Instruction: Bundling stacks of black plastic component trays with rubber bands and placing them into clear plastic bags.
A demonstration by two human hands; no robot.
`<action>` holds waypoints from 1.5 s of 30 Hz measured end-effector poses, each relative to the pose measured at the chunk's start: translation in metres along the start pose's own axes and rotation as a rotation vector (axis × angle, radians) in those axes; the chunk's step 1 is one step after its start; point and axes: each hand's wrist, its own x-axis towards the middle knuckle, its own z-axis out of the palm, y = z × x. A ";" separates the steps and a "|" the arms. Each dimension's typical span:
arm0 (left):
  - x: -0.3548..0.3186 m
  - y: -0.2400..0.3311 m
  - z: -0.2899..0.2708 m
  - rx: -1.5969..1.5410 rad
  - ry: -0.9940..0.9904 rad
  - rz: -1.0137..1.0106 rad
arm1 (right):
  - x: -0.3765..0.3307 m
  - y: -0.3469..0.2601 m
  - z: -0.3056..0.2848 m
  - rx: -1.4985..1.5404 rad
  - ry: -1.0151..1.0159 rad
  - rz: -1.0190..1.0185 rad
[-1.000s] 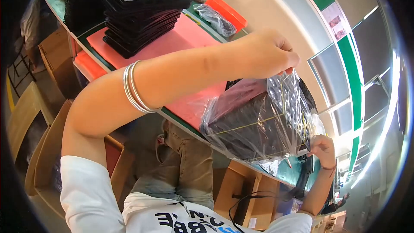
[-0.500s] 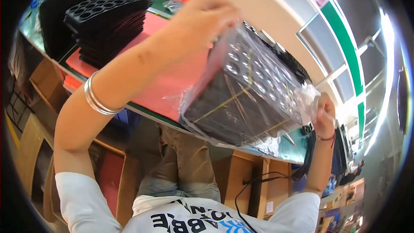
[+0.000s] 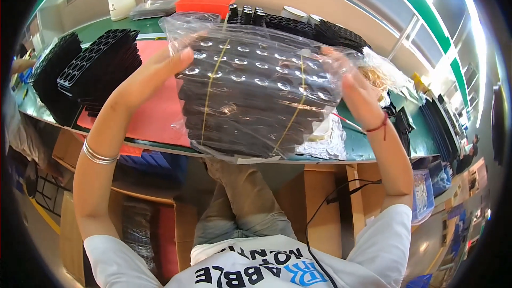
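"How does the left hand stand?"

"Half open at the upper left side of the bagged bundle of black trays, thumb apart from the fingers."

"And the bundle itself?"

"Between both hands, tilted, round cups showing through clear film, two yellow bands around it. Its lower edge is by the table's front edge; I can't tell whether it rests there."

"The right hand?"

"At the bundle's upper right, fingers bent behind film. I can't tell whether it pinches the plastic or just presses."

"What's on the table?"

"It's green. From the left: stacks of black trays, a white jar behind, a pink sheet, a red bin at the back, then crumpled white material right of the bundle."

"The room?"

"An open cardboard box below at left; a green wall band at far right."
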 end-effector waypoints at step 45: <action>0.076 0.091 -0.053 0.240 0.391 0.052 | 0.079 -0.090 -0.038 -0.490 0.180 -0.139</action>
